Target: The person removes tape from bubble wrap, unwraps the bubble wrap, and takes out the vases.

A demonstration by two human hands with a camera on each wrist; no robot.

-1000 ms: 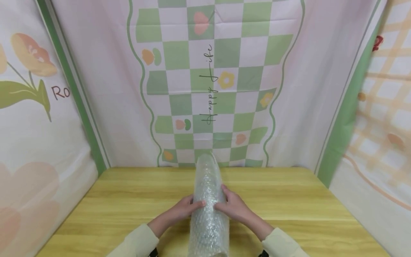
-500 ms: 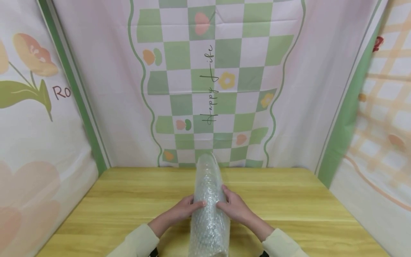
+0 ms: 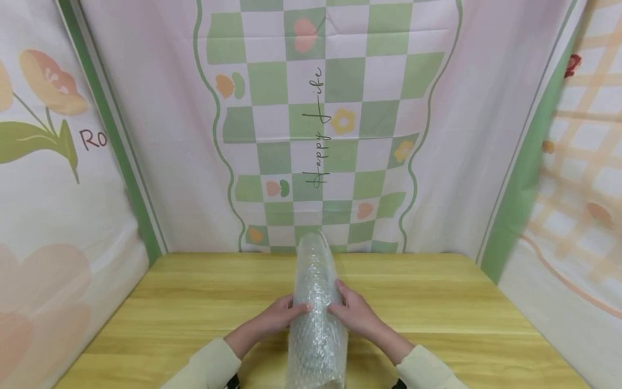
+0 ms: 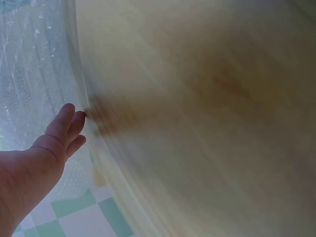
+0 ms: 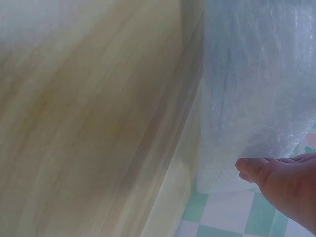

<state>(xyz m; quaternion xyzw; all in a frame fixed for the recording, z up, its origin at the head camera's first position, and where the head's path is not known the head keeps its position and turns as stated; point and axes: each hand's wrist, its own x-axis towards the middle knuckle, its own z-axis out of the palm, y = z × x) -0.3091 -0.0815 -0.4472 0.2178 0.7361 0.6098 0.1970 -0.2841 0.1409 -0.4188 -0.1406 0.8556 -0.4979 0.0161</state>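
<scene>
A long roll of clear bubble wrap lies lengthwise on the table, its far end close to the patterned cloth. My left hand grips it from the left side, thumb on top. From the right, my right hand grips it about level with the left, its thumb also on the upper surface. The left wrist view has the hand against the side of the bubble wrap. In the right wrist view, the thumb of the hand reaches onto the bubble wrap.
The wood-grain table spreads out on both sides of the roll. A checked cloth hangs behind its back edge. Printed cloth walls, one with flowers and one with orange checks, flank it.
</scene>
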